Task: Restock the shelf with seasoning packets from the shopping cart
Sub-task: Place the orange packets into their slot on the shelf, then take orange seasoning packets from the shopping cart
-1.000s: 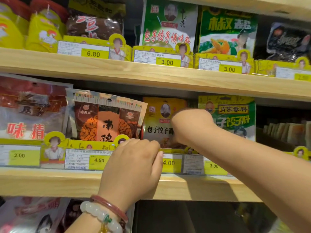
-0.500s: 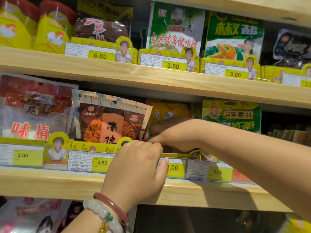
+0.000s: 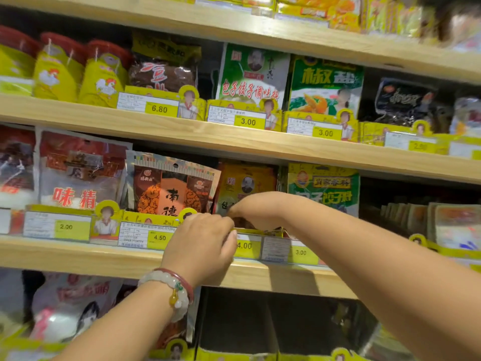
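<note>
Wooden shelf [image 3: 78, 256] stocked with seasoning; yellow packet [image 3: 247, 183] upright in middle slot behind 4.00 tag. Right hand [image 3: 256, 211] reaches in, fingers hidden, grip cannot tell. Left hand [image 3: 200, 246] curled on tray front. Packet likely light, floppy, slick; best pinched at top edge

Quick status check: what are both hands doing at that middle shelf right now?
Left hand curled over the yellow price rail. Right hand reaching down behind the rail at the yellow seasoning packet; grip hidden. Nothing blocking.
</note>
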